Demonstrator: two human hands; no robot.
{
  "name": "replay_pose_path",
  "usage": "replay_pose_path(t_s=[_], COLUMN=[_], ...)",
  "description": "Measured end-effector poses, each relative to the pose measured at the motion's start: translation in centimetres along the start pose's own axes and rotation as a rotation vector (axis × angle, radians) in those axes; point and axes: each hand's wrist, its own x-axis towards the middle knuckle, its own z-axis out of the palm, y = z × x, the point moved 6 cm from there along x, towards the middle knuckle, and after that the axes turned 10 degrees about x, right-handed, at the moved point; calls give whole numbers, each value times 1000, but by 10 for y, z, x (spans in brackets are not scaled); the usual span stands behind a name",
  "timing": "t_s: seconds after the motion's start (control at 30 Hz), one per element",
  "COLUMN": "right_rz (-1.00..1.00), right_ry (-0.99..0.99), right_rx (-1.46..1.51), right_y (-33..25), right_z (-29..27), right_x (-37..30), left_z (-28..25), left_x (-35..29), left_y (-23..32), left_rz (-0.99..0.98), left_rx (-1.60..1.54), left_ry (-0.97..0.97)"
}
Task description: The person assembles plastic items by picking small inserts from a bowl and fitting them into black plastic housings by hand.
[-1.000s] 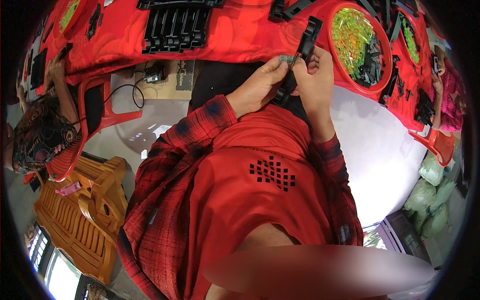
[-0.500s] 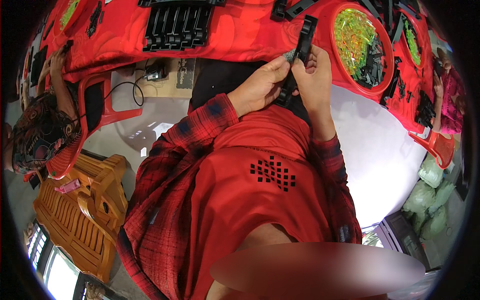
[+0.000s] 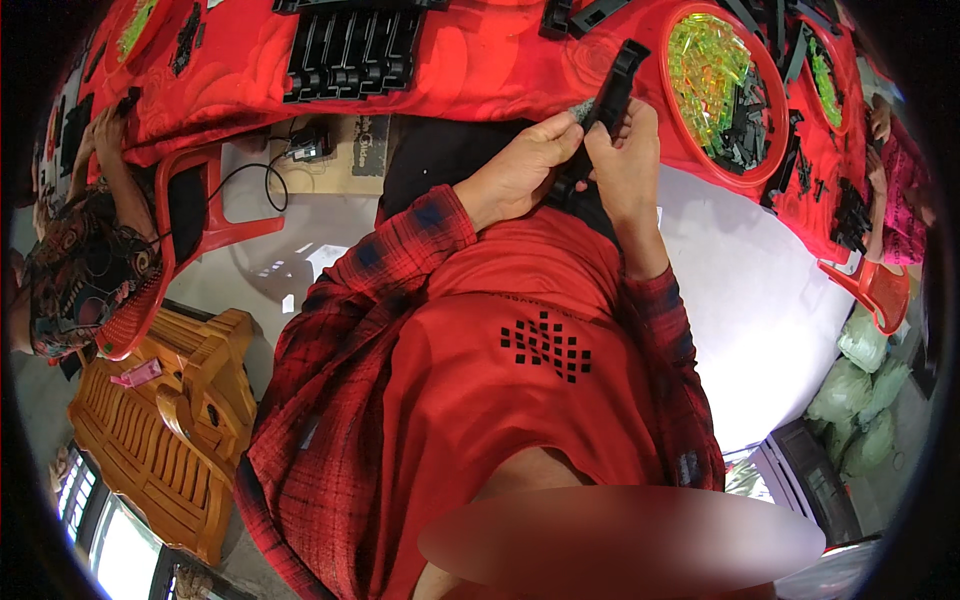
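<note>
Both my hands are closed on one long black plastic part (image 3: 617,82), held tilted over my lap at the table's front edge. My left hand (image 3: 520,168) grips it from the left, thumb pressed along its side near the middle. A small grey-green piece (image 3: 580,110) shows by that thumb; whether it is held or fixed to the part I cannot tell. My right hand (image 3: 628,165) holds the part from the right, its thumb against the face and its fingers curled behind. The lower end is partly hidden between the hands.
A row of similar black parts (image 3: 352,55) lies on the red tablecloth (image 3: 480,70). At right stands a red basin (image 3: 668,110) of yellow-green clear pieces and small black pieces. Other people sit at both ends; a red chair (image 3: 215,230) and wooden bench (image 3: 150,430) are at left.
The black part's upper end has tipped slightly to the right and down. Both hands keep their grip, and my right hand has shifted a little. The person at right has moved a hand.
</note>
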Motion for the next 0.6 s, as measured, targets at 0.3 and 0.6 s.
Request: replay_pose_path(t_s=[0.3, 0.6], right_rz=[90, 130], right_ry=[-118, -88], right_rx=[155, 232], right_y=[4, -3], right_z=[2, 9], right_x=[1, -5], left_z=[4, 6], left_x=[0, -2], left_y=[-2, 0], left_rz=[-13, 25], left_rx=[-188, -50], left_ry=[-160, -49])
